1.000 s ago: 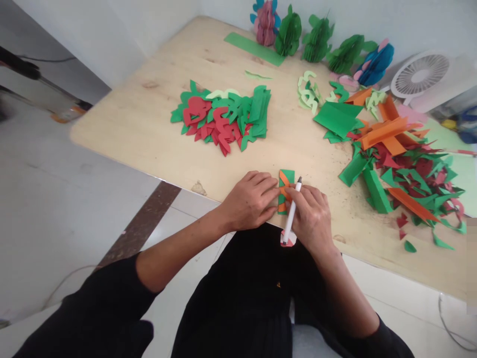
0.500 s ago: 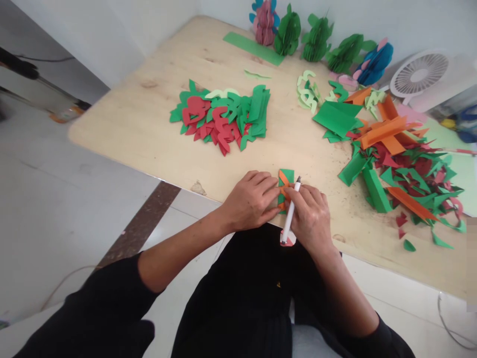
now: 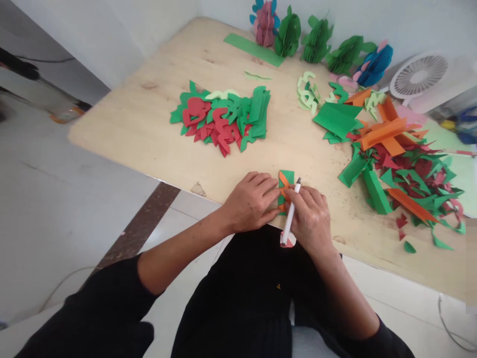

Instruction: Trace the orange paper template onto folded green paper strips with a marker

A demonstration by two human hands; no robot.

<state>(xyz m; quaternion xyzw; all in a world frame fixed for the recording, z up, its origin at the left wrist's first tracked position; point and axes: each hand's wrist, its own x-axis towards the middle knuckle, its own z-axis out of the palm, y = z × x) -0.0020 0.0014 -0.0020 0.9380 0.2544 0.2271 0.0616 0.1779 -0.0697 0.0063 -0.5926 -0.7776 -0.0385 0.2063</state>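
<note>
In the head view, the right hand (image 3: 312,215) grasps a slim white cylindrical pen (image 3: 290,217). A green rectangular paper (image 3: 289,177) topped by an orange paper cutout (image 3: 284,181) lies between the hands: at three o'clock from the left hand (image 3: 250,203), whose fingertips meet it, grip unclear, and ten o'clock from the right.

The left hand (image 3: 253,201) and right hand (image 3: 311,214) hid parts of the orange cutout (image 3: 284,179) and the green strip (image 3: 289,175) between them. Just below the hands, a red-and-white thing (image 3: 291,239), partly behind the pen (image 3: 291,213), was too small to identify. Far to their right, a blurred blue item (image 3: 468,124) ran out of view.
</note>
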